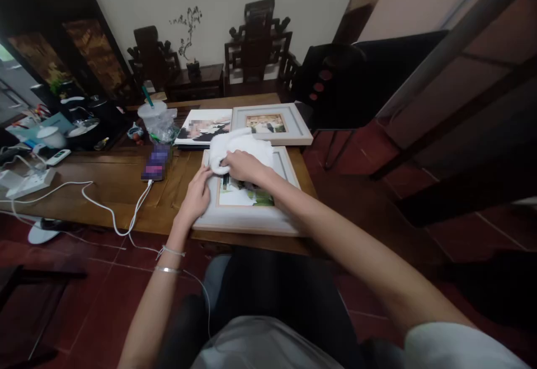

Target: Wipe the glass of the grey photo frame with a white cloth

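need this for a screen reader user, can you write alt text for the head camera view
The right hand presses a white cloth onto a white picture frame lying flat on a wooden table, while the left hand rests on the frame's left edge. Two more pictures, a phone on a white cable and a lidded plastic cup lie farther back.

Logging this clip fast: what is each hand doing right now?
Left hand: open, flat on the left edge of the white wooden picture frame.
Right hand: fingers curled, pressing the white crumpled cloth onto the frame's glass.
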The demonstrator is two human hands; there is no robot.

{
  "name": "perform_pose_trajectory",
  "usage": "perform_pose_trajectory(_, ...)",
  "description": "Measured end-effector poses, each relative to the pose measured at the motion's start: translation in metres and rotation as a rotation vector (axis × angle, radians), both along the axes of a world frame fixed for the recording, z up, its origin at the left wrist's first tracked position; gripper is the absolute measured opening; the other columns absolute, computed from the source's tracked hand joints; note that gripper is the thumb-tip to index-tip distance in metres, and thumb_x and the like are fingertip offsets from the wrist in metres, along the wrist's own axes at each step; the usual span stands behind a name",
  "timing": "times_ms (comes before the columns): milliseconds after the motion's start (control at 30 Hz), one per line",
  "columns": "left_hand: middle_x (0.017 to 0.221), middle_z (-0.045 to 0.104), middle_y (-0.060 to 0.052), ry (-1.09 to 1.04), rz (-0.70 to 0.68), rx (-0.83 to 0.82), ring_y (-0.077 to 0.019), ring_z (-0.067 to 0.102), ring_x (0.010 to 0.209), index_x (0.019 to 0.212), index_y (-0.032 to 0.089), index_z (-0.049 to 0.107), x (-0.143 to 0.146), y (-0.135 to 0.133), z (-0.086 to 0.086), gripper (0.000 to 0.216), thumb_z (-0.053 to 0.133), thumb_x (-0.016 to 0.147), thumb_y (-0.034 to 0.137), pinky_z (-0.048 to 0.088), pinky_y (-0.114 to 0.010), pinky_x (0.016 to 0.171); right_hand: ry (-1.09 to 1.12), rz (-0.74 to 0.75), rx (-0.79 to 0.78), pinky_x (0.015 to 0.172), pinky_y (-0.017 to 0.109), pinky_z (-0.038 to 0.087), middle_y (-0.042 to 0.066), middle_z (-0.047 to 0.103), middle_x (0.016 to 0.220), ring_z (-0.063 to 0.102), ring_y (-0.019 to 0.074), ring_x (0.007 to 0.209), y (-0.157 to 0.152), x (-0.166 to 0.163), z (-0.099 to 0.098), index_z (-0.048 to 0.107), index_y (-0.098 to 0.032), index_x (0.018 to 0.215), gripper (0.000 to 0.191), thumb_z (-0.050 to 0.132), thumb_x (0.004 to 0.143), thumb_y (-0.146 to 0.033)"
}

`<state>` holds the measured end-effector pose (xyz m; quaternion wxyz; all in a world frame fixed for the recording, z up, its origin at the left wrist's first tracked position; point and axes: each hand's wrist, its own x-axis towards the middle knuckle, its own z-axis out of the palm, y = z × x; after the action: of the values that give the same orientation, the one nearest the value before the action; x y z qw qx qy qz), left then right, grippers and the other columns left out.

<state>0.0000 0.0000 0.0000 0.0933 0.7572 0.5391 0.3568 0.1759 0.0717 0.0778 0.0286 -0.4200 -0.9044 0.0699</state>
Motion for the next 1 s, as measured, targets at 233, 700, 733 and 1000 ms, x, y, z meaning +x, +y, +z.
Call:
perform_pose_trajectory(233, 0.144, 0.052, -0.015, -0.009, -0.018, -0.018, -0.0264, 0.038, 0.144, 0.126, 0.014, 0.058, 0.0, -0.002, 0.0, 0.048, 0.038, 0.084, 0.0, 0.032, -0.053, 0.119, -0.082, -0.191, -0.01, 0.083, 0.033, 0.047, 0.015, 0.071, 0.115, 0.066, 0.0288, 0.102, 0.0, 0.081, 0.0, 0.073, -0.018, 0.117, 0.05, 0.047, 0.078, -0.002)
perform_pose_trajectory(700, 0.155, 0.039, -0.015, -0.131, 0.052, -0.063, -0.0243, 0.034, 0.146, 0.148, 0.018, 0.035, 0.013, -0.012, 0.018, 0.052, 0.028, 0.103, 0.044, 0.024, -0.047, 0.122, -0.022, 0.148, 0.137, 0.108, 0.046, 0.033, 0.016, 0.054, 0.142, 0.04, 0.0305, 0.135, -0.025, -0.006, -0.008, 0.067, -0.013, 0.122, 0.045, 0.046, 0.083, -0.001)
perform_pose_trajectory(733, 0.154, 0.04, -0.015, -0.139, 0.05, -0.063, -0.0238, 0.036, 0.145, 0.148, 0.018, 0.035, 0.014, -0.013, 0.02, 0.053, 0.026, 0.104, 0.046, 0.024, -0.046, 0.122, -0.025, 0.172, 0.135, 0.106, 0.046, 0.034, 0.017, 0.053, 0.141, 0.041, 0.0316, 0.134, -0.032, -0.01, -0.007, 0.068, -0.011, 0.119, 0.042, 0.045, 0.085, -0.001)
perform_pose_trajectory(1000, 0.149, 0.047, -0.014, -0.083, 0.043, -0.089, -0.0237, 0.037, 0.143, 0.138, 0.017, 0.049, 0.013, -0.007, 0.014, 0.048, 0.027, 0.103, 0.042, 0.027, -0.045, 0.121, -0.078, 0.45, -0.021, 0.091, 0.034, 0.044, 0.014, 0.071, 0.105, 0.06, 0.0277, 0.112, -0.111, 0.039, 0.007, 0.072, -0.013, 0.1, 0.031, 0.052, 0.08, -0.001)
